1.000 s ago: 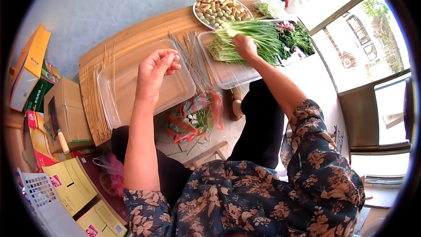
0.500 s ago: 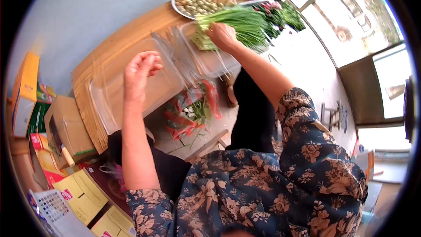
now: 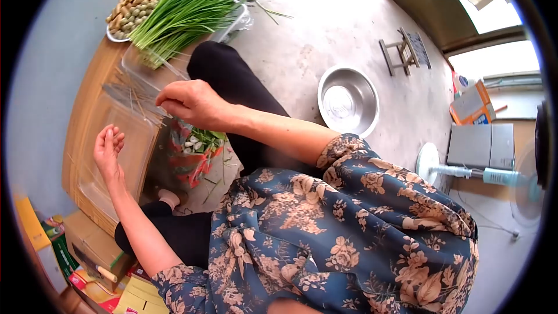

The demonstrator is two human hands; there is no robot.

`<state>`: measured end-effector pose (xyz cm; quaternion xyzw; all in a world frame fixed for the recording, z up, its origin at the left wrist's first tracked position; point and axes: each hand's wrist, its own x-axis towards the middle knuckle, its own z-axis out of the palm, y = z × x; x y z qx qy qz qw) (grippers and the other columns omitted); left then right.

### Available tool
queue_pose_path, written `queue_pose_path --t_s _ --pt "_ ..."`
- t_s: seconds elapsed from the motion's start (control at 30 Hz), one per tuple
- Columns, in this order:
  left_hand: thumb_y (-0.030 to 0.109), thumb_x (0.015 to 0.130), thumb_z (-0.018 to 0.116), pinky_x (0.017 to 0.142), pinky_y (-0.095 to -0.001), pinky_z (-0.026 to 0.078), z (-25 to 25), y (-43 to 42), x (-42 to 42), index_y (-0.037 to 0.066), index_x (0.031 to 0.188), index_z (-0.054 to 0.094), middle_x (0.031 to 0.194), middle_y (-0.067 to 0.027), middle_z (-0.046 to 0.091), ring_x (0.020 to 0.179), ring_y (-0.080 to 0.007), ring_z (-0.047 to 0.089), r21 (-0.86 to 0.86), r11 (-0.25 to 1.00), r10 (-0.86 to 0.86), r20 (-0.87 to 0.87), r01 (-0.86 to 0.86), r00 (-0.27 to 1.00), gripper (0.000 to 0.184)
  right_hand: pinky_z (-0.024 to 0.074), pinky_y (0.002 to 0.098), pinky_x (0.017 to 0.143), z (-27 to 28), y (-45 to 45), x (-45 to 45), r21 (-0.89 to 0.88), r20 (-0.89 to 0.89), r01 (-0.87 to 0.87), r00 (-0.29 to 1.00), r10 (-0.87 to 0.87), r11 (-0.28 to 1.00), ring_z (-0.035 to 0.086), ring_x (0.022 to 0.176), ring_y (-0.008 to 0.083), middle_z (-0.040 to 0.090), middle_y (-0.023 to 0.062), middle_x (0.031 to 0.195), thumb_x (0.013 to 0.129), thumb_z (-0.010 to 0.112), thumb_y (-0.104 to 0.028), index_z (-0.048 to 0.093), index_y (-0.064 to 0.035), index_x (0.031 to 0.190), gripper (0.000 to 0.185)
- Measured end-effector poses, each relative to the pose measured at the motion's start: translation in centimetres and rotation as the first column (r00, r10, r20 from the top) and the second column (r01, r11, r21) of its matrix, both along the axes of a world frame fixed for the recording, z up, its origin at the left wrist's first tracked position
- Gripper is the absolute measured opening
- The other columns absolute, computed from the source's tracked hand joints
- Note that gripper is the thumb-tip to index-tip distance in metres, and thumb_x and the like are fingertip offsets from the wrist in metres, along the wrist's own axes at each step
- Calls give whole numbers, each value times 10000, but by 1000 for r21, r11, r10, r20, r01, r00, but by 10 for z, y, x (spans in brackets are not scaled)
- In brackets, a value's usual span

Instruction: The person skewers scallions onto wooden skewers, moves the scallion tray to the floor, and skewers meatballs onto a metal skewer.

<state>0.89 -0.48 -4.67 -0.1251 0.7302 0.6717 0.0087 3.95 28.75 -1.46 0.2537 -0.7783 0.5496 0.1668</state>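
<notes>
The right hand [image 3: 195, 103] has left the greens [image 3: 183, 11], which lie beyond it, apart; it and the left hand [image 3: 107, 152] are curled, any grip unclear.

Head-worn view, facing forward and down

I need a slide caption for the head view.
Left hand and right hand near a clear tray, green stalks beyond.

The person's shirt [image 3: 343, 221] is dark blue, patterned with peach-beige flowers; the trousers [image 3: 232, 75] are black. Toward the right-hand edge of the light-brown tabletop [image 3: 90, 102], the greens [image 3: 186, 14] are bright green, paler at the stems.
</notes>
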Motion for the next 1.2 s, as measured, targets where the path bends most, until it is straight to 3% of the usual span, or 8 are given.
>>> queue_pose_path --t_s 0.07,0.2,0.37,0.5,0.57,0.8,0.93,1.2 --pt "201 897 585 656 -208 474 -17 -13 0 61 1049 601 928 -31 641 767 -97 612 -10 1000 21 36 -21 999 207 484 328 636 -1 -2 2 -68 39 -32 999 35 997 614 706 255 617 120 777 814 580 -70 613 -3 901 114" --pt "192 903 575 658 -210 477 -12 -26 11 61 1048 596 923 -28 638 760 -97 609 30 998 51 36 -52 998 196 471 240 546 21 8 -1 -430 453 -25 859 240 903 561 592 84 617 49 715 851 527 -54 621 -16 940 135" --pt "197 905 572 682 -225 476 27 -53 36 59 1031 602 914 -29 637 767 -99 608 -6 994 112 -97 -113 989 189 437 203 529 13 70 -38 -563 373 208 928 21 800 545 569 84 627 48 747 894 483 -92 603 -18 981 166" --pt "198 909 566 693 -237 477 19 -88 58 56 1025 604 902 -30 633 764 -105 606 -19 973 227 -94 -229 969 187 439 217 540 -57 114 -57 -490 607 369 795 6 789 574 604 108 638 51 803 888 502 -124 572 -31 1047 197" --pt "199 910 566 693 -239 478 13 -97 64 56 1025 603 899 -31 632 762 -107 605 13 965 263 -96 -263 960 187 459 264 573 -90 120 -61 -333 813 460 583 4 823 600 659 138 634 60 889 883 517 -164 524 -41 1110 259" --pt "186 915 555 680 -228 490 10 -97 76 56 1047 588 896 -29 631 755 -106 611 52 953 302 -99 -298 948 188 498 378 672 -154 126 -124 -408 912 515 278 303 754 612 816 223 583 79 1008 871 551 -242 491 -75 1134 317" --pt "180 914 554 663 -220 490 10 -99 83 57 1033 586 886 -29 630 736 -100 609 52 939 343 -108 -339 933 174 500 390 686 -158 119 -153 -367 927 466 260 271 805 604 836 250 551 121 1053 826 616 -301 492 -97 1138 394" --pt "179 903 566 652 -227 478 8 -97 81 55 999 606 867 -27 627 706 -102 605 34 936 353 -92 -351 931 161 444 336 564 -225 114 -211 -244 970 464 139 202 851 470 661 181 497 96 845 760 673 -306 557 -77 1049 386"
